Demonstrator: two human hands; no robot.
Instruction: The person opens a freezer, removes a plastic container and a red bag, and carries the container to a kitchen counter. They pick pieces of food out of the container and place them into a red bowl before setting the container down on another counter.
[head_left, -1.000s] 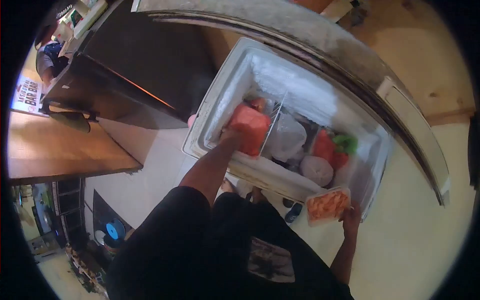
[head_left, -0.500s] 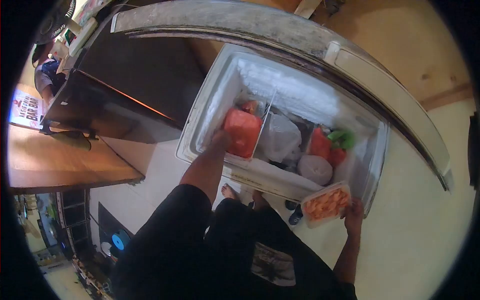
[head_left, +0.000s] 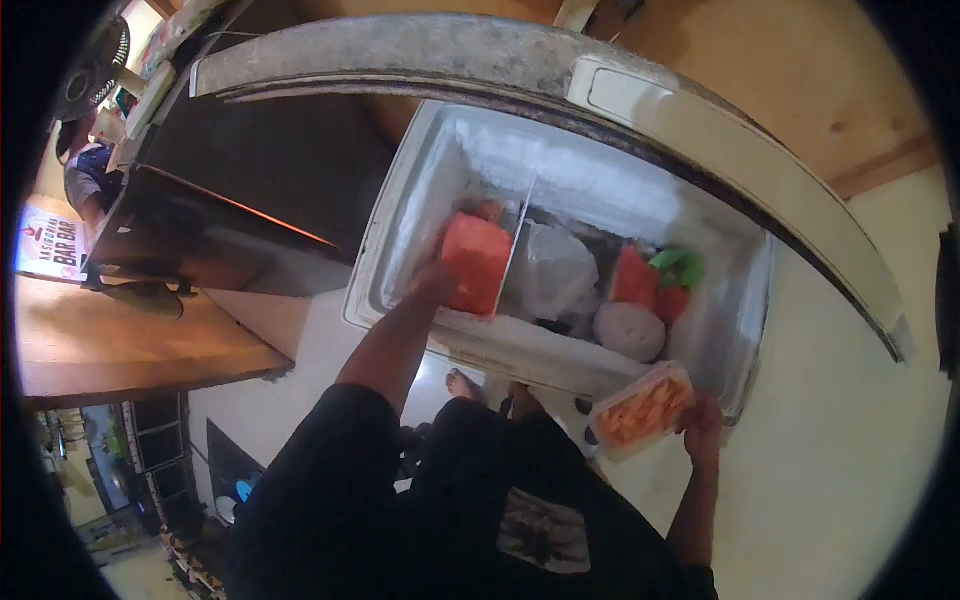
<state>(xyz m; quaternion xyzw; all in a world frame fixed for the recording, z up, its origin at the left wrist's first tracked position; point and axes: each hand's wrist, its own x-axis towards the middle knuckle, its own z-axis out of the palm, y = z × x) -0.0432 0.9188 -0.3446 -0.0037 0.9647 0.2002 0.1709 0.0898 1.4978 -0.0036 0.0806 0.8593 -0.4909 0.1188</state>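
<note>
An open chest freezer [head_left: 385, 262] with frosted inner walls lies in front of me. My left hand [head_left: 436, 282] reaches into its left compartment and is closed on the near left side of a red plastic bag [head_left: 478, 262]; its fingertips are partly hidden. My right hand [head_left: 704, 418] grips the right edge of a clear plastic container [head_left: 645, 408] full of orange pieces, tilted over the freezer's front right rim. In the middle compartment sit a whitish plastic bag [head_left: 560, 272], a round pale bag [head_left: 630, 332], another red bag [head_left: 634, 276] and a green bag [head_left: 680, 267].
The raised freezer lid [head_left: 430, 52] arches over the far side. To the left are a dark cabinet [head_left: 240, 215], a wooden surface [head_left: 130, 340] and a printed sign [head_left: 52, 243]. A person [head_left: 90, 180] is at the upper left, beside a fan [head_left: 95, 70].
The view has shifted slightly. The red bag under my left hand has moved a little, covering more of the packet behind it. My right hand still holds the container, now tilted somewhat differently.
</note>
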